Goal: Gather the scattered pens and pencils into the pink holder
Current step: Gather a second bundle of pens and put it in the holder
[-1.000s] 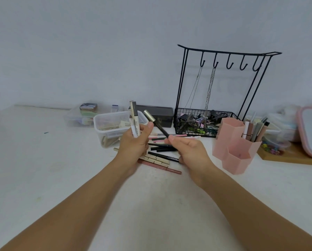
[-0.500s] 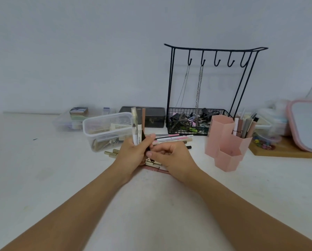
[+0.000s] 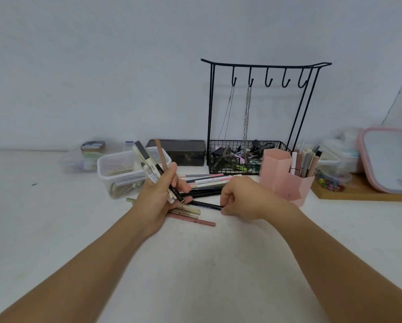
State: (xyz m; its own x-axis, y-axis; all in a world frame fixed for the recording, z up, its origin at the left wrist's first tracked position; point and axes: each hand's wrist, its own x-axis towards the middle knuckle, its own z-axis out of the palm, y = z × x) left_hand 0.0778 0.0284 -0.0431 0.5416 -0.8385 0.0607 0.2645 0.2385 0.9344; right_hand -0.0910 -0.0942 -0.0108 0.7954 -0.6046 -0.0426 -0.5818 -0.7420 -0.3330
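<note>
Roughly midway seems a fair judgement: the pink holder (image 3: 286, 180), standing on the bench (image 3: 195, 264) at about three o'clock from the hands, already has several pens (image 3: 305, 162) upright in its rear compartment, while its two nearer compartments look empty from this angle. A loose pile of pens and pencils (image 3: 204, 183) lies flat at twelve o'clock from the wrists, between the clear plastic tub (image 3: 116, 169) and the holder, with a pink pencil (image 3: 195, 220) and some gold-toned sticks (image 3: 188, 209) at its near edge. The left hand (image 3: 158, 199) is clamped around a small bundle (image 3: 155, 169) held nearly upright and fanned toward eleven o'clock: a cream marker with a dark cap, a brownish-pink pencil and at least one more. The right hand (image 3: 239, 199) is lowered onto the bench with its fingertips (image 3: 223, 201) pinched at the end of a dark pen (image 3: 207, 205) that lies flat; whether the pinch has fully closed I cannot tell. What is left, then, is that pen, the rest of the pile, and carrying the bundle across to the holder. As for writing, the cream marker carries black print along its barrel, but it is too small and tilted to read; the dark pen shows faint lettering, also illegible. No brand can be made out anywhere else.
</note>
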